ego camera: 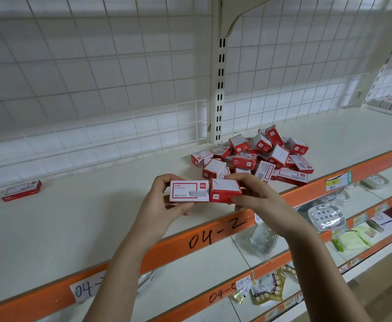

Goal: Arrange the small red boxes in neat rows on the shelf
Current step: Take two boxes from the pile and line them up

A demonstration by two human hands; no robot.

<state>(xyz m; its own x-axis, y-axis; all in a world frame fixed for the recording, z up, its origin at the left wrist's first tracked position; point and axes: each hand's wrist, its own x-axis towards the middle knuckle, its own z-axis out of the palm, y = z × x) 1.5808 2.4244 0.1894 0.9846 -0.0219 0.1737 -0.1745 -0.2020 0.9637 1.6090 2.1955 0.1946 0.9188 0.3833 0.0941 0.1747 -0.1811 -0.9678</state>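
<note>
My left hand [164,203] holds a small red and white box [188,191] with its label facing me. My right hand [257,194] grips a second red box [225,191], turned end-on and pressed against the first one's right end. Both are held just above the cream shelf [74,224], near its front edge. Behind my hands lies a jumbled pile of red boxes [260,156], several deep. One single red box [22,190] lies flat on the shelf at the far left.
A white wire grid [97,77] backs the shelf, with a slotted upright post [219,89] behind the pile. The orange shelf edge [213,233] is marked 04-2. Lower shelves hold a clear soap dish [326,216], green packets [352,239] and other packaged goods.
</note>
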